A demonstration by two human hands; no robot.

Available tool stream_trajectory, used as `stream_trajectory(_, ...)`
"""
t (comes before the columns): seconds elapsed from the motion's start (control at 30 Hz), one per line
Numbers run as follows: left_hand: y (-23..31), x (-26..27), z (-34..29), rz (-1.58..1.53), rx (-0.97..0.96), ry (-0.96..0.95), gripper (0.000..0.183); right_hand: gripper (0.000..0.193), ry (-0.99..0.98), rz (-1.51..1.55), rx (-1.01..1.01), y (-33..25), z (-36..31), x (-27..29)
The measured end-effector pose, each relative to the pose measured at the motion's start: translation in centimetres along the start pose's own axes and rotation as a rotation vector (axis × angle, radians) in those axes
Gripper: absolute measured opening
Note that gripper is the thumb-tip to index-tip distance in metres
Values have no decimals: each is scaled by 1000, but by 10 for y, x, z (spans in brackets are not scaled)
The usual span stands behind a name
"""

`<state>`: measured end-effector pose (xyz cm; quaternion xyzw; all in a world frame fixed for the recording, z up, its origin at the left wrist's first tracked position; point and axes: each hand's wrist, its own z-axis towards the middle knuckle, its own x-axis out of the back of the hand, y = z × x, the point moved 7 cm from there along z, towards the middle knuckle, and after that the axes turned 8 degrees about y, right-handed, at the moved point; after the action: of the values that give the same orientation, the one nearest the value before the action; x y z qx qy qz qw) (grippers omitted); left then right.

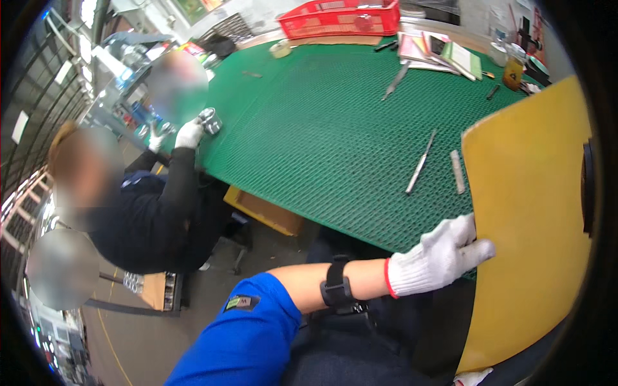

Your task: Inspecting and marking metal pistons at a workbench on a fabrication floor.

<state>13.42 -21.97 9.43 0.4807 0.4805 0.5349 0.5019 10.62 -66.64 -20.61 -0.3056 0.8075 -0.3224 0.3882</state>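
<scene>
A large yellow panel (524, 212) with a dark slot near its far side stands tilted at the right, beside the table. My left hand (441, 254), in a white knit glove with a red cuff, grips its left edge. The thumb lies on the yellow face, and the other fingers go to the edge and are partly hidden. Only a sliver of my right hand (473, 378), also white-gloved, shows at the panel's lower edge; its grip is hidden. On the green table mat (309, 141), a slim pen-like metal tool (421, 162) and a short flat strip (457, 172) lie near my left hand.
Along the far edge stand a red basket (341, 19), papers (441, 53) and an amber jar (514, 67). A knife-like tool (396, 80) lies before the papers. At left, a seated co-worker (154, 212) in white gloves holds a metal cylindrical part (210, 121). A yellow box (264, 209) sits under the table.
</scene>
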Motion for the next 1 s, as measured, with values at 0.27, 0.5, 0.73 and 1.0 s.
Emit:
stream_trajectory(0.27,45,79,-142,-77,-105,432,41,50,-135,65,161,-3,-71,-71)
stream_trajectory(0.5,48,136,-308,-272,-120,944,68,49,-306,88,300,-40,-141,-210)
stream_trajectory(0.73,3,163,-442,-940,-540,1094,73,48,-590,-166,639,-15,-108,-320)
stream_trajectory(1.0,-159,163,-557,-1327,-450,1736,68,24,-1200,-113,410,77,-291,-450)
